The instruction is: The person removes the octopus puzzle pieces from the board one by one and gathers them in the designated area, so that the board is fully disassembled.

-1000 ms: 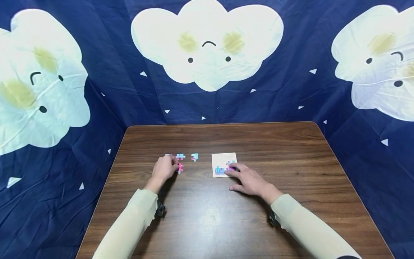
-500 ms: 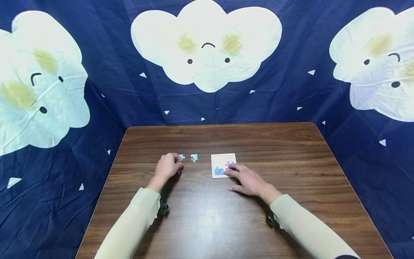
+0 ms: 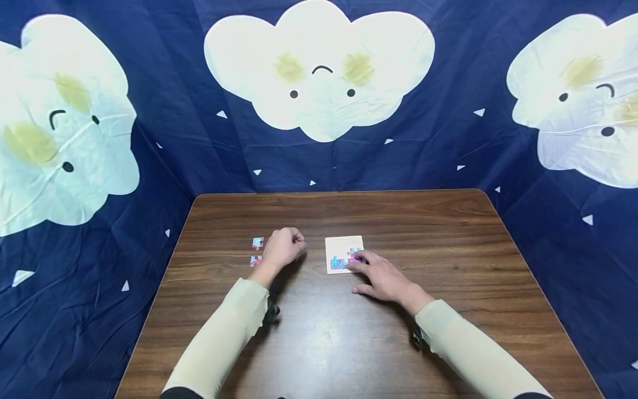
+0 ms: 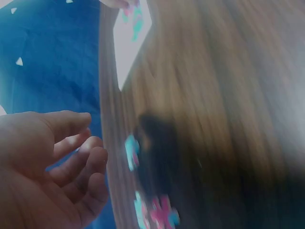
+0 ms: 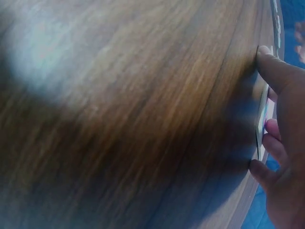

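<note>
Fingers loosely curled, my left hand [image 3: 284, 246] hovers over the row of loose jigsaw pieces; nothing shows between thumb and fingertips in the left wrist view. Below its fingertips lies a light blue piece [image 4: 132, 152], with a pink piece [image 4: 163, 213] nearer the wrist. To the hand's left in the head view are a blue-and-pink piece [image 3: 257, 242] and another piece [image 3: 256, 261] in front of it. My right hand [image 3: 384, 277] rests its spread fingers on the right side of a white puzzle board [image 3: 341, 244], partly covering the blue and purple pieces fitted along its bottom and right.
Everything lies on a brown wood-grain table [image 3: 423, 221]. Behind and beside it hangs a dark blue cloth [image 3: 199, 149] printed with white clouds. Dark camera mounts are strapped at both wrists.
My left hand has moved right along the loose pieces, uncovering two at the left and covering those at the right. The right hand stays on the board.
</note>
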### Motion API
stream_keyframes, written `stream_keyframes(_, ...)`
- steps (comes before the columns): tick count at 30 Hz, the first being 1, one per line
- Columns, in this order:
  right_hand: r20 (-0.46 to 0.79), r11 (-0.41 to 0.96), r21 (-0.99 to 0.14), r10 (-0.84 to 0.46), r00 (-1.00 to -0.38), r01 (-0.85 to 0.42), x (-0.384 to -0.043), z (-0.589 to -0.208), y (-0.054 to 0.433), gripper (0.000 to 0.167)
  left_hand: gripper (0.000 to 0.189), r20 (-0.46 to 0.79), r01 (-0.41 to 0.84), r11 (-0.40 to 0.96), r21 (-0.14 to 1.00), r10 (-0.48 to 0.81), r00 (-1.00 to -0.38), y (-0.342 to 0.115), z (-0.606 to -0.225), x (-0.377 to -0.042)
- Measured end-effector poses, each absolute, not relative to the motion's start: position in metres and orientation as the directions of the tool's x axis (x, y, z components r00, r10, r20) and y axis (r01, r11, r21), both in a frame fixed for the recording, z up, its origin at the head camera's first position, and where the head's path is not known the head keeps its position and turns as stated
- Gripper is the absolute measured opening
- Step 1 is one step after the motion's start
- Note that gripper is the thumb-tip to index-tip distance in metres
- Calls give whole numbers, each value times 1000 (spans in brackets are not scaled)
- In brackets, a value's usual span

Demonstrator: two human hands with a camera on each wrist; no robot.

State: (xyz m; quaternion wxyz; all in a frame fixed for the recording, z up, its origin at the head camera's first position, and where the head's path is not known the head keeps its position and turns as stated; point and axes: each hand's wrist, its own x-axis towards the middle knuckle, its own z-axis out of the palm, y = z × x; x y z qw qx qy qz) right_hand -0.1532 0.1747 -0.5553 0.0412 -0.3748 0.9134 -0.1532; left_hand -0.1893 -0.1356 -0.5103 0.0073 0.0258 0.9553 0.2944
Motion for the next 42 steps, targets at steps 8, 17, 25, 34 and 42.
stream_keyframes(8,63,672,-290,-697,-715,-681,-153,-559,177,60,3,-1,99,810,578,122,-992,-93,-508,-197)
stream_keyframes(17,60,675,-298,-693,-719,-675,-152,-559,178,60,7,-70,179,841,511,248,-966,-50,-514,-202)
stream_keyframes(25,101,659,-249,-711,-696,-710,-148,-558,176,61,21,-118,216,849,483,307,-944,-29,-518,-203)
stream_keyframes(34,139,626,-217,-740,-658,-749,-149,-561,179,56,18,-144,228,883,409,310,-940,-19,-525,-202)
stream_keyframes(42,126,632,-190,-743,-657,-751,-147,-559,184,55,15,-125,239,894,379,305,-944,-15,-530,-203)
